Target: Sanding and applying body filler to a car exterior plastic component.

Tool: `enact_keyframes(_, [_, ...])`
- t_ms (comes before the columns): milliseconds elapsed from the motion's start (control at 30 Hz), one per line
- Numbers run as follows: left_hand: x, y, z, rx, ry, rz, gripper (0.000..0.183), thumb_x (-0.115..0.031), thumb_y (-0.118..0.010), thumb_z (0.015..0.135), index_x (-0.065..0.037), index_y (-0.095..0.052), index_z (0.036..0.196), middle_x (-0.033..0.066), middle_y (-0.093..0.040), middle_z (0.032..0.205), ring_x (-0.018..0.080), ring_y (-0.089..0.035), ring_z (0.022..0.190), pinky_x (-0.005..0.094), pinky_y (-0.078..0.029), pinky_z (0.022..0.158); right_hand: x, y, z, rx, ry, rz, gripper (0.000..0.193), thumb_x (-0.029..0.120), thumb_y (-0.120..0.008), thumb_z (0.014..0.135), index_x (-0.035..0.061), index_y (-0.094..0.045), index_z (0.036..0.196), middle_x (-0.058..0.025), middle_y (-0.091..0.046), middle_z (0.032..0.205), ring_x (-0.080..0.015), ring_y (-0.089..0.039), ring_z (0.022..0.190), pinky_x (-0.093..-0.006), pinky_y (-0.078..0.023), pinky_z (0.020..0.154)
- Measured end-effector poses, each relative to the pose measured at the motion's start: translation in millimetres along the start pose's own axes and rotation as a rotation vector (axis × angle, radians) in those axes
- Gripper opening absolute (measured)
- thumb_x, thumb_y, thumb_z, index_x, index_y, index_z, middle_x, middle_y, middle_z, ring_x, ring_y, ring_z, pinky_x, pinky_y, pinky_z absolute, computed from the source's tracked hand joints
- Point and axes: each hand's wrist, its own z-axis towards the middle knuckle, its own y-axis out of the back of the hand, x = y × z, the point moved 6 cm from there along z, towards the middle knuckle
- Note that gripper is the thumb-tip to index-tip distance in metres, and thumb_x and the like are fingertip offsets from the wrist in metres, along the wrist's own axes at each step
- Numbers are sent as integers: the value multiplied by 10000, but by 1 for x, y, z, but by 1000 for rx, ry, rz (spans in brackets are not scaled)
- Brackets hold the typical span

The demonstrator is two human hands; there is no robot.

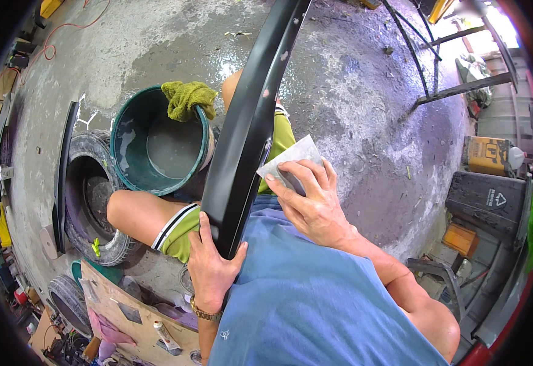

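A long, glossy black, ridged panel [242,137] slants between the person's knees, its near end against the blue fabric shirt [303,293] and its far end running out past the upper edge of the view. Several small pale patches mark the far part of its right side.

The left hand [214,265] spans the near end of the panel, its fingers clamped on it, with the thumb along the right side and the index finger reaching up the left. A metal-link wristwatch [205,312] circles that wrist. The right hand [312,198] has its fingers closed on a thin grey sheet of abrasive-looking paper [303,152], the thumb toward the panel. The sheet's left corner meets the panel's right edge in the view; whether it truly touches there cannot be told.

Left of the panel, a round teal plastic bucket [126,161] holding murky liquid stands on the stained, partly wet concrete floor [370,116], a yellow-green cloth [190,100] draped over its rim. Just beside the bucket lies a worn black rubber tyre [117,244], and next to that a narrow curved black strip [64,183]. At lower left, a pale wooden board [138,305] carries a white tube [164,332].
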Motion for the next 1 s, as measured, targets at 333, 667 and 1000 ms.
enact_keyframes(333, [3, 1, 2, 5, 8, 24, 975, -338, -834, 729, -11, -321, 1491, 241, -518, 1105, 442, -565, 985, 488, -489, 816, -22, -4, 11, 12, -20, -34, 490, 131, -711, 782, 184, -648, 1265, -69, -516, 1282, -276, -448, 1243, -577, -274, 1080])
enact_keyframes(667, [12, 4, 6, 65, -65, -121, 988, -380, -847, 711, 0, -346, 1473, 248, -542, 1142, 436, -590, 1003, 492, -497, 823, -17, -16, 4, -97, 49, 37, 526, 105, -719, 763, 190, -658, 1278, -67, -517, 1300, -276, -462, 1243, -563, -268, 1097])
enact_keyframes(1000, [13, 4, 6, 79, -52, -157, 974, -370, -849, 712, 2, -356, 1465, 255, -546, 1175, 441, -587, 1040, 495, -493, 853, -14, -10, 9, -79, 89, -3, 520, 113, -717, 756, 193, -662, 1267, -64, -525, 1285, -267, -475, 1225, -572, -271, 1092])
